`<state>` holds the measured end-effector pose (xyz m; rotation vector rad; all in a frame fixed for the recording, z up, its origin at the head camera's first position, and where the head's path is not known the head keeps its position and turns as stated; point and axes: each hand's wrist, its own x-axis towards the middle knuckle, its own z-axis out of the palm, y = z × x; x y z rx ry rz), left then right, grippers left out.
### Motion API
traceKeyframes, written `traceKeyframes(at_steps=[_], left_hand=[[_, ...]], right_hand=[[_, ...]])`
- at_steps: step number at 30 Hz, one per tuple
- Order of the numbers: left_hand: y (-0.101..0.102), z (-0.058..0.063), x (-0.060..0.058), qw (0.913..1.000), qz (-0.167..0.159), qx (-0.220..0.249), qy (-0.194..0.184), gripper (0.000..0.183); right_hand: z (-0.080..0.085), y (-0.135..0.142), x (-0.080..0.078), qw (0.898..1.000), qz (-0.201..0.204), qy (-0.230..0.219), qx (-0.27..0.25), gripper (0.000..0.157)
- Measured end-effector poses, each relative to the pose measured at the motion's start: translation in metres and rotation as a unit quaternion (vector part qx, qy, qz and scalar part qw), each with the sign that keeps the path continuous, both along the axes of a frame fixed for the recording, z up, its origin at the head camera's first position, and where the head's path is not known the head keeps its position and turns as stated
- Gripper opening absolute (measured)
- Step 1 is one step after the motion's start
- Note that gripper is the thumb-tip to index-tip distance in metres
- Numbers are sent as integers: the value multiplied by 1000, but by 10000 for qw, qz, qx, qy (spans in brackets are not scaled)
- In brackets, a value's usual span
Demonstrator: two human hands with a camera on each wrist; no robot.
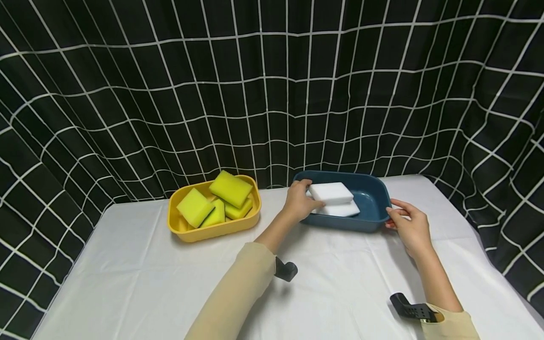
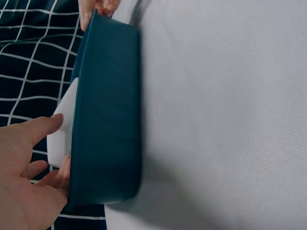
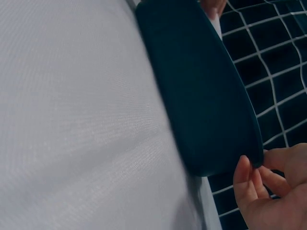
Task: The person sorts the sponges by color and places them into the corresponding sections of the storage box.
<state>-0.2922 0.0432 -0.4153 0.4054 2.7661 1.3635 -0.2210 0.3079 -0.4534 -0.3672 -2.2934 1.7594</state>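
Observation:
Toward the back right of the table is a dark blue plastic bin (image 1: 369, 225) with a few white sponges inside. My left hand (image 1: 299, 202) reaches over the bin's left end and grips the top white sponge (image 1: 331, 192), thumb on its near side and fingers at its back left. Beneath it lies another white sponge (image 1: 342, 209). In the left wrist view, the thumb rests on the white sponge (image 2: 62, 136) just above the bin's rim. At the other end, my right hand (image 1: 411, 227) pinches the bin's right rim between thumb and fingers, also seen clearly in the right wrist view.
Left of the blue bin stands a yellow bin (image 1: 212, 231) holding several yellow-green sponges (image 1: 231, 189), some piled above its rim. A white cloth (image 1: 331, 283) covers the table. Behind and at the sides hangs a black curtain (image 1: 276, 94) with a white grid.

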Motion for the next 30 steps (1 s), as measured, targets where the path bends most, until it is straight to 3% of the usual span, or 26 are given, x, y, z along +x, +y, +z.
traceKeyframes(at_steps=[8, 19, 25, 30], left_hand=[[-6, -3, 5, 9983, -271, 509, 44, 69], [-11, -8, 14, 9957, -112, 917, 0, 67], [-15, -11, 26, 9937, -174, 1103, 110, 65], [-19, -15, 41, 9923, -443, 1079, 412, 62]], right_hand=[[0, 0, 1, 10000, 1, 34, 47, 50], [0, -2, 0, 10000, 26, -16, 82, 50], [1, -2, 1, 9999, 82, 46, 106, 50], [1, -1, 2, 9998, 123, 147, 92, 49]])
